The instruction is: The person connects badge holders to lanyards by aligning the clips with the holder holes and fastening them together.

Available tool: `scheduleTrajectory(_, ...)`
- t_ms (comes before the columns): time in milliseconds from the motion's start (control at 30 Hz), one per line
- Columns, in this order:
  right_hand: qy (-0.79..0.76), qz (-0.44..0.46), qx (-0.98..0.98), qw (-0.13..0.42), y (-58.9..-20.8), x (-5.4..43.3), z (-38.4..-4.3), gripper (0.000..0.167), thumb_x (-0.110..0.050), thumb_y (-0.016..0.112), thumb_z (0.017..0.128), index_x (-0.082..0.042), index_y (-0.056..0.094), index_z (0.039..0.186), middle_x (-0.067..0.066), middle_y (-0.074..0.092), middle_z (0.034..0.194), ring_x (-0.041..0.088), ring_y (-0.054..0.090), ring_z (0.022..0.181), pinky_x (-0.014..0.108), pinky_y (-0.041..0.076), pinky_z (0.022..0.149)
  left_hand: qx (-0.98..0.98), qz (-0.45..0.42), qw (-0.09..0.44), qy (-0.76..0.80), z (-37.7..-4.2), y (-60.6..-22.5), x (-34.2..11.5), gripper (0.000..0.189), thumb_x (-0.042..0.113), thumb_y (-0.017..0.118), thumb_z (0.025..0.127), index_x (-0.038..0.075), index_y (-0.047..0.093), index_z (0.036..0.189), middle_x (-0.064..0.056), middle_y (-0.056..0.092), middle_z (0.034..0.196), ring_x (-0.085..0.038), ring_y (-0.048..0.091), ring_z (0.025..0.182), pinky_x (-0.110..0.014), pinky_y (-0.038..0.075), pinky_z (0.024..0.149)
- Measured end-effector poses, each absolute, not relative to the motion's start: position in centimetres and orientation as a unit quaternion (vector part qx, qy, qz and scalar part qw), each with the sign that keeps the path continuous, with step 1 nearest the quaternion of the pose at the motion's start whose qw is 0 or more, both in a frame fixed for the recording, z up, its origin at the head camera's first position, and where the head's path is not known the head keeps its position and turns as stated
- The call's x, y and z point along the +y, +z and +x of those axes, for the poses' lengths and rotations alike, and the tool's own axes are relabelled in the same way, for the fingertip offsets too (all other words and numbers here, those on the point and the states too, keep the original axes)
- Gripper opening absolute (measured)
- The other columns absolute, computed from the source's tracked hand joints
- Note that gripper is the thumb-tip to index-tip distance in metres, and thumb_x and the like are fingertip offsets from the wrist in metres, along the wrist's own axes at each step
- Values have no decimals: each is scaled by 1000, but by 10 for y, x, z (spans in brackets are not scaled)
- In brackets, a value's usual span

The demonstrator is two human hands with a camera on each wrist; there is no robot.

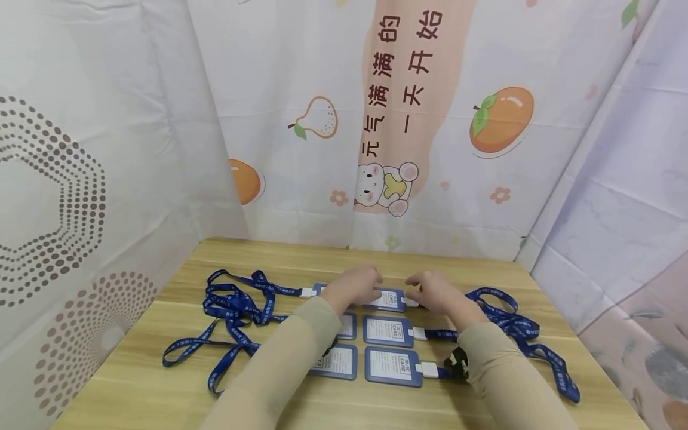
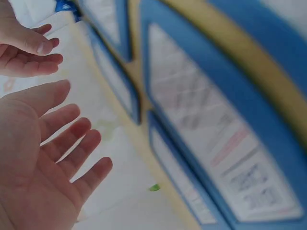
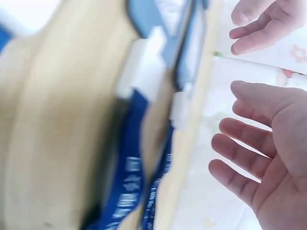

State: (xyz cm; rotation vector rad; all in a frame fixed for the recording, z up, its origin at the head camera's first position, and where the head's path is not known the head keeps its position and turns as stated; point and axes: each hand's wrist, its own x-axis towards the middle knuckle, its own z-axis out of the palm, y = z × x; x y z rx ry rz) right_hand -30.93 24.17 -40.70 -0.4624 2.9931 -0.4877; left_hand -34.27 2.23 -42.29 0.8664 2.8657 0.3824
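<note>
Several blue-framed ID card holders [image 1: 393,366] lie flat on the wooden table in two columns, labels showing through their windows. My left hand [image 1: 356,286] is over the farthest pair, partly hiding the back left card holder [image 1: 318,289]. By the white clip of the back right card holder [image 1: 389,300] is my right hand [image 1: 434,292]. In the left wrist view, the left hand [image 2: 53,163] has its fingers spread and holds nothing. Loosely bent and bare of any object, the right hand [image 3: 261,143] faces it across a gap in the right wrist view.
Blue lanyards [image 1: 236,307] trail in loops to the left of the cards. More blue lanyards [image 1: 518,327] lie bunched on the right. The wooden table [image 1: 430,257] ends at a printed curtain [image 1: 301,227] behind, with hanging cloth on both sides.
</note>
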Motion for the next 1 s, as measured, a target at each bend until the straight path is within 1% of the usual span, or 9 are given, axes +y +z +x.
scheduleTrajectory(33,-164,-157,973,29,-403,242,-309,36,-22,70,97,-2,69,128,16,68,121,35,64,109,53,54,90,947,288,54,131,-343,-419,21,39,33,66,99,17,67,134,-3,59,143,-22,56,129,-40,44,109)
scheduleTrajectory(133,-185,-166,969,4,-394,245,-309,37,-24,69,98,-3,69,128,16,68,123,38,63,111,53,54,91,946,288,30,149,-344,-409,17,39,35,65,99,19,66,135,-2,56,146,-23,54,132,-41,43,110)
scheduleTrajectory(233,-196,-181,963,-26,-388,248,-309,37,-26,68,99,-4,69,128,16,68,125,40,62,114,56,52,94,943,294,3,156,-344,-399,12,38,37,65,99,20,67,133,-1,58,144,-22,53,133,-40,42,111)
scheduleTrajectory(433,-207,-192,956,-73,-378,250,-304,41,-33,67,99,-7,68,131,17,65,133,42,58,124,61,46,103,936,312,-28,160,-338,-383,-5,38,37,64,100,19,67,133,-3,57,145,-22,51,135,-40,41,112)
scheduleTrajectory(567,-205,-191,956,-84,-373,248,-300,46,-35,67,99,-8,65,135,18,59,140,43,52,130,62,42,106,930,329,-50,154,-336,-378,-19,36,34,65,100,17,68,131,-4,58,143,-23,52,134,-38,40,113)
scheduleTrajectory(700,-188,-194,959,-90,-372,248,-295,53,-41,67,98,-10,60,141,21,49,150,47,44,136,65,37,108,930,331,-77,141,-334,-379,-33,36,34,67,98,15,69,129,-4,59,141,-23,52,133,-38,40,113)
scheduleTrajectory(867,-168,-198,962,-90,-377,252,-288,66,-49,67,97,-13,51,150,20,35,160,48,36,141,68,33,109,932,322,-97,134,-333,-386,-48,49,45,66,98,18,63,138,-2,56,144,-22,49,135,-40,39,114)
scheduleTrajectory(1000,-151,-201,964,-84,-383,258,-284,74,-53,65,96,-15,44,155,18,28,164,47,32,144,67,32,111,935,311,-96,142,-332,-393,-60,59,55,60,98,21,56,146,-2,48,152,-23,42,142,-42,35,116)
